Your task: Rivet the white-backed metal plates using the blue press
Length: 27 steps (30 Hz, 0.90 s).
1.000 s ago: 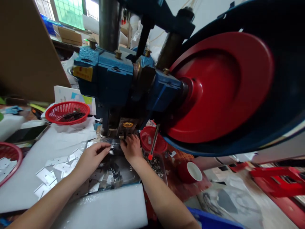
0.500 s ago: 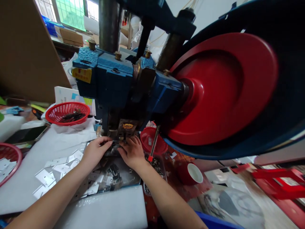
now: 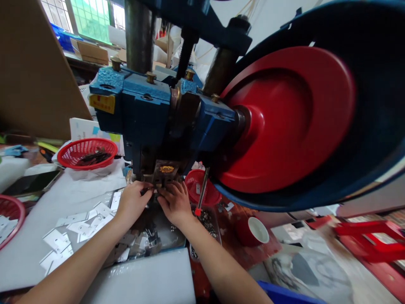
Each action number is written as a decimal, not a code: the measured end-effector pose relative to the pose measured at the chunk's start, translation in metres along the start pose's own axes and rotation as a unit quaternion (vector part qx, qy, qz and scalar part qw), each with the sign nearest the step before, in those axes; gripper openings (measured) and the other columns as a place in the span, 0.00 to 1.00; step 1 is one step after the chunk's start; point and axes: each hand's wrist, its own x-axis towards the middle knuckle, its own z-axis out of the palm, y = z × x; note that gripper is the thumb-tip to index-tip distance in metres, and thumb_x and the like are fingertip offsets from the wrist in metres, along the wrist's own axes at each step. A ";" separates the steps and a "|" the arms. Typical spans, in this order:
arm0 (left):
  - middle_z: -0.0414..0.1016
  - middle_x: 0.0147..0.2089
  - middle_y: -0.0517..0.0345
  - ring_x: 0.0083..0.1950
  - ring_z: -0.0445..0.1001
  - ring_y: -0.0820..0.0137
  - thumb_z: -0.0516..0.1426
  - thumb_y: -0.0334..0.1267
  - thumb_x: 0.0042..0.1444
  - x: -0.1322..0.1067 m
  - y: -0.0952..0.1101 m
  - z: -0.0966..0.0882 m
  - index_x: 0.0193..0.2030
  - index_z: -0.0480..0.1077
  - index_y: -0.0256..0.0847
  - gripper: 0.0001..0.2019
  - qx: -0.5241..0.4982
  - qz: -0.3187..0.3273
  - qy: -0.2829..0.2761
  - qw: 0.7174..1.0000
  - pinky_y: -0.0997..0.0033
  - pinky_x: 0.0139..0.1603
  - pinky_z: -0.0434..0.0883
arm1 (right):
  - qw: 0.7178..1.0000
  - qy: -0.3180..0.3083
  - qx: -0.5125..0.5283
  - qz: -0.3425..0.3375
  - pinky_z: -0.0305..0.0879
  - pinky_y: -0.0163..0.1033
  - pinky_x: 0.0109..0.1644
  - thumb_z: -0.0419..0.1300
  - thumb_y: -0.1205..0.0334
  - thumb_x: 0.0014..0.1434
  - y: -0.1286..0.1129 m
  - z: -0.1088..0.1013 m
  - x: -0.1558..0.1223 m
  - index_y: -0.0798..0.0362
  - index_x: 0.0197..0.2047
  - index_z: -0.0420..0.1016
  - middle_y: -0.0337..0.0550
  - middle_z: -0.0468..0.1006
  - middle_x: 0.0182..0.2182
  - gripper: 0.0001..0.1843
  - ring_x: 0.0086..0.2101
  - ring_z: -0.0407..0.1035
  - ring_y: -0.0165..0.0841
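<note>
My left hand (image 3: 135,201) reaches to the foot of a blue press (image 3: 145,105), its thumb and forefinger pinched together by the tooling. Opposite it, my right hand (image 3: 177,204) is curled, with its fingertips at the front of the die block (image 3: 166,169). Between the fingertips is a small piece that is mostly hidden; I cannot make out its kind. Below the hands, several dark bent metal parts (image 3: 152,238) lie on the work surface. Flat white plates with holes (image 3: 58,240) are scattered left of my left forearm.
The press's large red flywheel (image 3: 284,126) fills the upper right. Red baskets stand at the left (image 3: 87,154) and behind my right hand (image 3: 205,194). A tray of small metal parts (image 3: 207,223), a red-tipped rod (image 3: 202,194) and a red cup (image 3: 253,231) are to the right.
Both hands have moved slightly further in toward the press tooling, with the fingertips nearer the die block. The whole view has shifted a little.
</note>
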 end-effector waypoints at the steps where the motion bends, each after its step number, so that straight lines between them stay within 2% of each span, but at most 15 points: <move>1: 0.78 0.42 0.53 0.47 0.73 0.59 0.51 0.43 0.53 0.000 -0.001 0.001 0.38 0.76 0.42 0.15 0.007 0.002 0.002 1.000 0.61 0.51 0.66 | 1.000 -0.001 -0.003 -0.002 0.43 0.55 0.63 0.57 0.53 0.61 0.000 0.000 0.000 0.41 0.50 0.74 0.40 0.75 0.48 0.14 0.54 0.59 0.40; 10: 0.77 0.42 0.52 0.48 0.72 0.59 0.51 0.43 0.53 0.006 -0.011 0.006 0.40 0.76 0.42 0.15 0.015 0.017 -0.014 1.000 0.60 0.52 0.66 | 0.999 -0.022 -0.023 -0.031 0.40 0.58 0.64 0.58 0.51 0.60 0.002 -0.006 0.001 0.40 0.47 0.76 0.39 0.76 0.46 0.13 0.54 0.60 0.41; 16: 0.78 0.44 0.52 0.47 0.74 0.62 0.50 0.41 0.51 0.013 -0.017 0.011 0.43 0.75 0.38 0.17 -0.018 0.018 -0.038 0.999 0.64 0.50 0.69 | 0.999 -0.022 -0.030 -0.025 0.41 0.57 0.63 0.57 0.52 0.61 -0.003 -0.007 0.006 0.41 0.44 0.77 0.40 0.77 0.44 0.11 0.53 0.60 0.42; 23: 0.77 0.43 0.53 0.47 0.73 0.62 0.51 0.40 0.53 0.008 -0.011 0.006 0.39 0.75 0.41 0.14 0.001 0.039 -0.021 0.999 0.64 0.52 0.68 | 0.999 0.002 0.052 0.006 0.48 0.51 0.62 0.56 0.57 0.62 -0.001 -0.002 -0.003 0.46 0.49 0.74 0.40 0.77 0.47 0.13 0.53 0.62 0.38; 27: 0.76 0.44 0.51 0.48 0.73 0.60 0.51 0.40 0.53 0.006 -0.012 0.008 0.41 0.75 0.40 0.14 0.013 0.049 -0.008 0.999 0.61 0.52 0.67 | 1.000 -0.017 0.025 -0.002 0.46 0.53 0.62 0.55 0.54 0.62 0.000 -0.005 -0.003 0.43 0.48 0.75 0.39 0.75 0.49 0.12 0.55 0.60 0.39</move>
